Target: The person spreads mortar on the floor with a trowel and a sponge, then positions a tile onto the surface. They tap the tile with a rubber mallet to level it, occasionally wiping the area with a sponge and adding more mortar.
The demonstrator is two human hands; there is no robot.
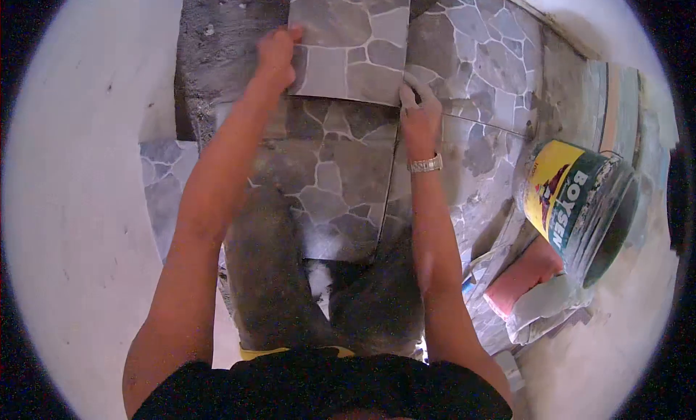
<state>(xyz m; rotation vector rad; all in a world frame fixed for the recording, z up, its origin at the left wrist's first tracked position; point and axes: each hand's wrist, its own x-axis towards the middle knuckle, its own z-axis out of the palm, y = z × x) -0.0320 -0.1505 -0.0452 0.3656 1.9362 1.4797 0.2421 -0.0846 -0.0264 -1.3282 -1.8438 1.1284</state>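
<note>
A square tile [349, 43] with a grey stone pattern is held between my two hands at the top middle. My left hand [278, 57] grips its left edge, slightly blurred. My right hand [420, 104], dusty and with a watch at the wrist, has its fingers at the tile's lower right corner. Below the tile, a patterned floor tile [341, 180] lies in front of my knees. Dark rough mortar [225, 50] shows to the left of the held tile.
A bucket [573, 202] with a yellow and green label lies tilted at the right. Beside it are a red item [525, 275] and a pale crumpled bag [544, 307]. More patterned tiles [486, 64] run along the upper right, by a wall.
</note>
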